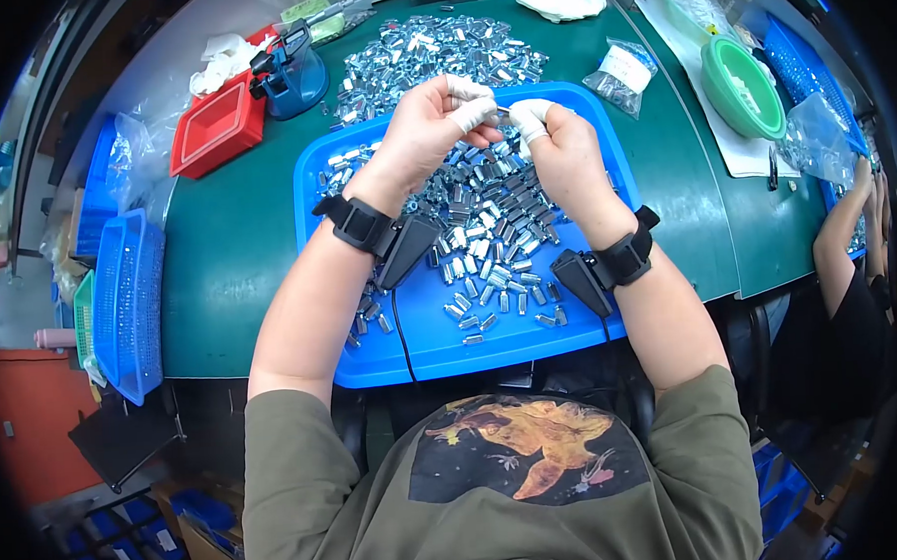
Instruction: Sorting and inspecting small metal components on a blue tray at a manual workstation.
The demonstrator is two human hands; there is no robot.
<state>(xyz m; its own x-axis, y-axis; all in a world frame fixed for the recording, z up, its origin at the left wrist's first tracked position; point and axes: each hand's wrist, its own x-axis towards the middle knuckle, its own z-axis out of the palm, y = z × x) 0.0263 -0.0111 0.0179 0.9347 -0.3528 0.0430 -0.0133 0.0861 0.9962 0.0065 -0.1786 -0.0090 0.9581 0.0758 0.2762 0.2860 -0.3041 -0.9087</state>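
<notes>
White coverings wrap the fingertips of both hands, which meet above the far half of a blue tray (pixel 452 365). My left hand (pixel 427 131) is closed, pinching one end of a small metal part (pixel 503 112). The fingers of my right hand (pixel 571 165) are closed on its other end; fingers hide most of it, so its exact shape cannot be made out. Below, many short silvery metal pieces (pixel 506 212) lie loose in the tray. A larger heap of similar metal pieces (pixel 439 55) spreads over the green table (pixel 228 280) beyond the tray.
Red trays (pixel 219 125) and a dark blue tape-dispenser-like tool (pixel 298 81) stand back left. Blue baskets (pixel 129 304) line the left edge. A clear bag of parts (pixel 622 75) and a green basin (pixel 742 87) lie to the right. Another person's arm (pixel 842 228) shows far right.
</notes>
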